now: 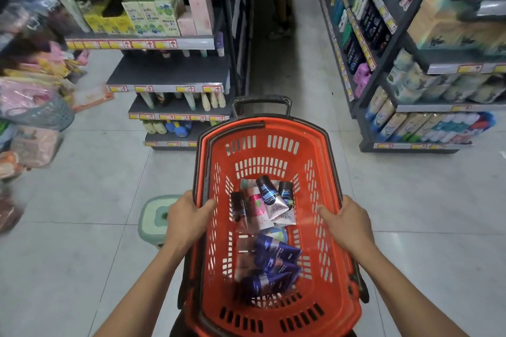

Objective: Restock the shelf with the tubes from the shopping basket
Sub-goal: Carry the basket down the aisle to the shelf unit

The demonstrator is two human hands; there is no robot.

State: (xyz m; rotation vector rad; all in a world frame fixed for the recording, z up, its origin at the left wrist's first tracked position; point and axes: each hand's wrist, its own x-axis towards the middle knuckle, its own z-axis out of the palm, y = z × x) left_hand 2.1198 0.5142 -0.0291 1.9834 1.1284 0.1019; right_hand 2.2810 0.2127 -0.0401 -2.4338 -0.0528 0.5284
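While both hands clamp the red plastic shopping basket (273, 128) rims, left hand (189, 216) at nine o'clock, right hand (346, 223) at three, the soft squeezy tubes (264, 230) lie inside; keep it level toward the grey shelf (169, 74) at eleven o'clock.

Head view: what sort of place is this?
A shop aisle, likely a supermarket's toiletries section. Tiered shelves carry price tags and boxed or bottled goods, and both hands, left hand and right hand, grip a red shopping basket of tubes.
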